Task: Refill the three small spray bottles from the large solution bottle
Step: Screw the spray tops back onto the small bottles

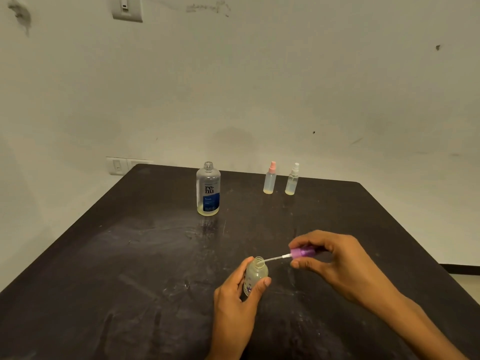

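- Tabletop (130,255) is dark and scuffed with pale smears, and it runs back to a stained off-white wall (259,87)
- Left hand (233,297), at about 6 o'clock in the view, curls its fingers and thumb round a small clear bottle (255,274); that bottle stands roughly upright on or just above the tabletop, its neck open, a purple print on its lower side and pale yellowish liquid inside
- Right hand (327,258), at about 5 o'clock, pinches a purple spray cap (301,252) between thumb and fingertips, the cap lying nearly on its side
- Thin white dip tube (272,259) sticks out of the cap toward 8 o'clock, and its tip sits at the open mouth of the small clear bottle; whether it reaches inside cannot be told
- Large solution bottle (208,189) stands upright near the centre of the view, toward 12 o'clock from the hands and well apart from them; it has no cap, carries a white and blue label, and holds a low layer of yellowish liquid
- Pink-capped spray bottle (270,179) stands at about 1 o'clock near the far edge, cap on, with a little liquid at the bottom
- White-capped spray bottle (292,180) stands just beside it at its 3 o'clock, not touching, also capped
- Wall switches (122,166) show behind the far left corner of the tabletop
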